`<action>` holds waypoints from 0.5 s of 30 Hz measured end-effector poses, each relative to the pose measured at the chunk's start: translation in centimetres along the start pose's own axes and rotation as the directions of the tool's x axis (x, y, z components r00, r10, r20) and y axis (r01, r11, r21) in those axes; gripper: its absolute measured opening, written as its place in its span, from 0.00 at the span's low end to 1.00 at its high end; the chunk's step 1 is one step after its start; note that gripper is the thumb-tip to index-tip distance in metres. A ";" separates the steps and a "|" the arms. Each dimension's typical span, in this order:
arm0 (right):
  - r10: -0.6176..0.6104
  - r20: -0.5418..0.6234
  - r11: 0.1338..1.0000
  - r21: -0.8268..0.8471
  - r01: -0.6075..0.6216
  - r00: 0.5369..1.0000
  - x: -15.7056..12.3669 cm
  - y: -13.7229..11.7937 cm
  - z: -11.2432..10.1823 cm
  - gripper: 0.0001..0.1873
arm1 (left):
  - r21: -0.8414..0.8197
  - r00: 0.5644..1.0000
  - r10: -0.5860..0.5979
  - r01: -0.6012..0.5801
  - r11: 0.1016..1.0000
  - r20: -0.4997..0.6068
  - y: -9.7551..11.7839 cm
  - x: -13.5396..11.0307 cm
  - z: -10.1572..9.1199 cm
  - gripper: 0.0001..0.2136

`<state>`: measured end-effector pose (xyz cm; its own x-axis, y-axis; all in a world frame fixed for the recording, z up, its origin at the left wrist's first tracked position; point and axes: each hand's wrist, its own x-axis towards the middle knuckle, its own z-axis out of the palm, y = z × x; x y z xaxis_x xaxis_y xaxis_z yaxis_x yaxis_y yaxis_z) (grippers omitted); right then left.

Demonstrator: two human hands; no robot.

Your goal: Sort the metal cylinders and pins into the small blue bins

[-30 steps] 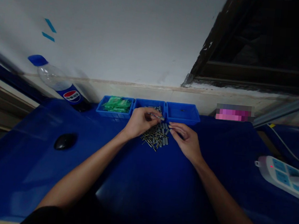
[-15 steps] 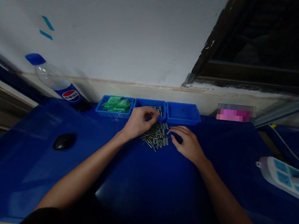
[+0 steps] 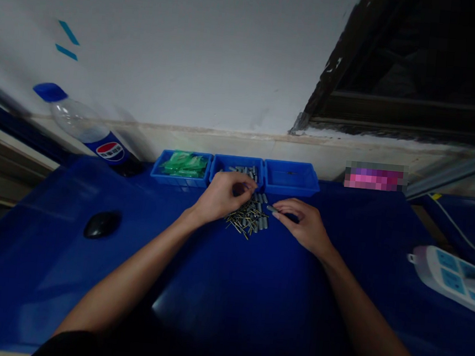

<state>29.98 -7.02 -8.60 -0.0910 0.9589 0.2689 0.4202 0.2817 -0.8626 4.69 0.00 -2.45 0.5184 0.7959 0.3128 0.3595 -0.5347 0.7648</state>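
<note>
My right hand (image 3: 306,224) pinches a small grey cylinder (image 3: 272,208) between thumb and fingers, just right of the pile. Above the pile's left part, my left hand (image 3: 221,197) is closed in a pinch; what its fingertips hold, if anything, is too small to make out. The pile mixes thin brass-coloured pins (image 3: 239,225) with more grey cylinders (image 3: 263,223), and my left hand hides some of it. Behind my left hand, the middle blue bin (image 3: 239,159) contains several grey pieces.
The left blue bin (image 3: 158,178) holds green packets (image 3: 185,164); the right one (image 3: 290,190) has a small dark piece inside. A cola bottle (image 3: 109,147), a black mouse (image 3: 102,225), a pixelated pink item (image 3: 374,179) and a white case with blue panels (image 3: 453,277) surround the work area.
My right thumb and fingers have closed on the grey cylinder and lifted it slightly to the right. My left hand has shifted a little to the right, still pinched.
</note>
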 end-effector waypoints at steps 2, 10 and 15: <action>0.089 -0.080 0.981 0.179 -0.074 0.993 0.0 -0.1 0.5 0.12 | -0.058 0.998 -0.002 0.006 0.998 0.068 0.1 -0.1 0.0 0.10; 0.107 -0.168 0.940 0.337 -0.045 0.980 0.2 -1.4 1.4 0.14 | -0.247 0.976 -0.031 0.085 0.965 0.217 0.7 -0.5 0.8 0.10; 0.085 -0.171 0.937 0.348 -0.021 0.982 -0.1 -1.7 2.3 0.14 | -0.285 0.960 -0.041 0.122 0.951 0.276 0.6 -0.6 1.7 0.09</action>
<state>27.21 -7.53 -8.16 0.1008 0.9593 0.2637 0.0812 0.2563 -0.9632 5.89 -1.30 -3.08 0.6973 0.7077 0.1135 0.1841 -0.3299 0.9259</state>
